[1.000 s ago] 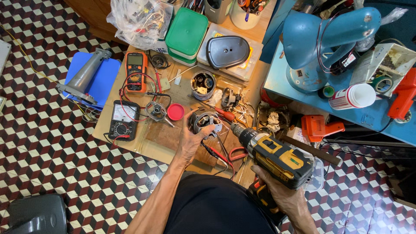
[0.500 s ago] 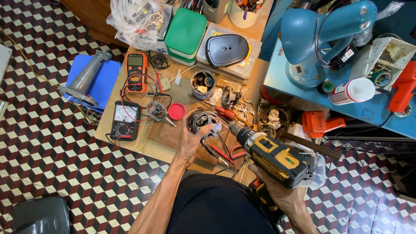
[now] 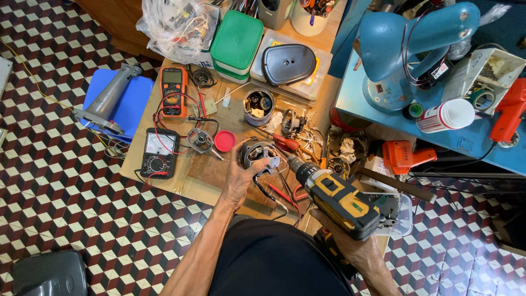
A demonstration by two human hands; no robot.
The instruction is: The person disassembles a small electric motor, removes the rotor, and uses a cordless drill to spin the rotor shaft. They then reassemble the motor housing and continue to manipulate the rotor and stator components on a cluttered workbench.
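Drill [image 3: 334, 197] edged closer; motor [image 3: 257, 153] under left hand [image 3: 241, 175]

Matt yellow-black plastic drill [image 3: 337, 200], dull metal motor [image 3: 257, 153], worn wooden table [image 3: 205, 172].

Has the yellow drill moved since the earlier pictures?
Hardly: the yellow drill stays pointed at the motor beside the red cap.

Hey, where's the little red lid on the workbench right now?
In the head view, the red lid lies on the wooden bench just left of the motor part held by the left hand, beside the small metal bracket.
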